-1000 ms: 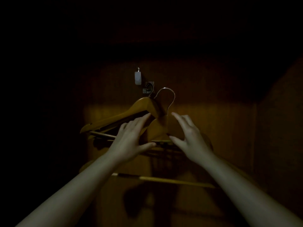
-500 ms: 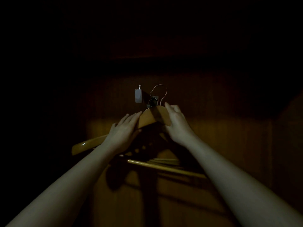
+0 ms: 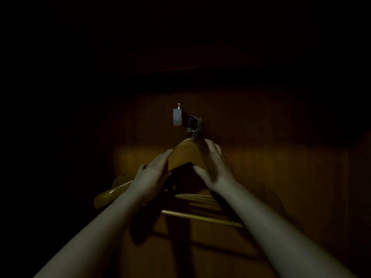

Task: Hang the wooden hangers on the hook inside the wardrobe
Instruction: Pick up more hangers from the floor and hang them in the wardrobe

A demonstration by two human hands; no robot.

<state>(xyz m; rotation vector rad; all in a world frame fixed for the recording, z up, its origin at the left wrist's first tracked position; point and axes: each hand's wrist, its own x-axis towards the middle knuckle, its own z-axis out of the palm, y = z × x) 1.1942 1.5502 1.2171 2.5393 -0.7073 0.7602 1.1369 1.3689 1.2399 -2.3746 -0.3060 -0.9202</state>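
Several wooden hangers (image 3: 185, 154) hang bunched together, their metal hooks (image 3: 195, 129) looped over the wardrobe hook (image 3: 178, 117) on the dark back panel. My left hand (image 3: 150, 175) lies flat with straight fingers against the left shoulder of the front hanger. My right hand (image 3: 213, 167) has its fingers spread, touching the right side of the bunch near the top. The hangers' lower bars (image 3: 200, 216) show between my forearms. The right ends of the hangers are hidden behind my right arm.
The wooden back panel (image 3: 281, 167) of the wardrobe is dimly lit in a band at hanger height. A dark shelf or top edge (image 3: 200, 71) runs above the hook. Left and upper areas are black and unreadable.
The last hanger's metal hook has gone from beside the wardrobe hook onto it. My right hand has loosened from the hanger's top, fingers now spread. The hangers hang straighter.
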